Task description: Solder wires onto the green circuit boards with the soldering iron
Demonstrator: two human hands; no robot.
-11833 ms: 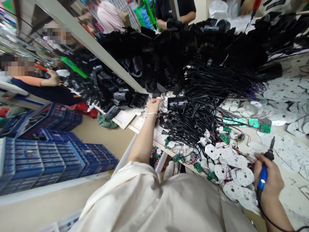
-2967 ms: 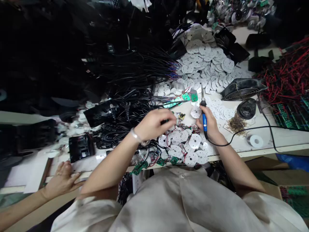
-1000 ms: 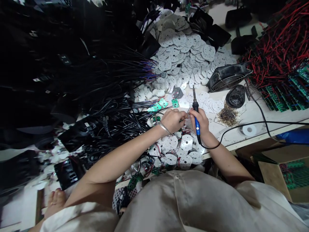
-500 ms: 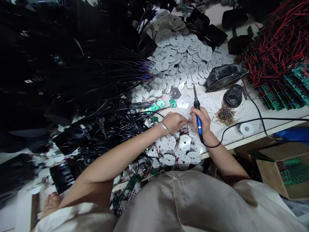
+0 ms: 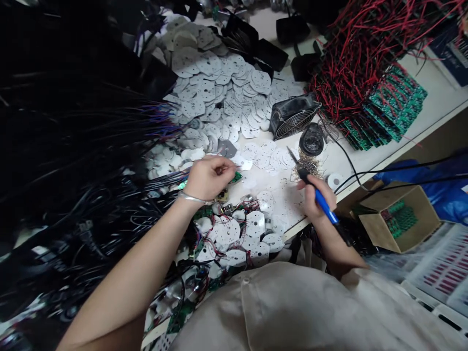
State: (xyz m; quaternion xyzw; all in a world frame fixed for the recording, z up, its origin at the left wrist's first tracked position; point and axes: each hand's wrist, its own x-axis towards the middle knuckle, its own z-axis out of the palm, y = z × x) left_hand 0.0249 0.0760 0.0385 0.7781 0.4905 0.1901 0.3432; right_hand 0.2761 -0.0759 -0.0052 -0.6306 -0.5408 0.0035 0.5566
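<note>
My right hand is closed round the blue handle of a soldering iron. The iron's metal tip points up and left, beside a heap of brown granules and a round black dish. My left hand, with a silver bangle at the wrist, has its fingertips pinched together; what they hold is too small to make out. Just by those fingertips are a small green circuit board and a white plate with a centre hole. Wired white plates lie below the left hand.
A large pile of white plates covers the back. A black fan stands right of it. Green boards with red wires are stacked at the right. A solder roll sits near the edge; an open carton is below. Black cables crowd the left.
The view has turned to the right. My hands have moved apart: the left went left to the green board, the right went right with the soldering iron, now tilted near the granules.
</note>
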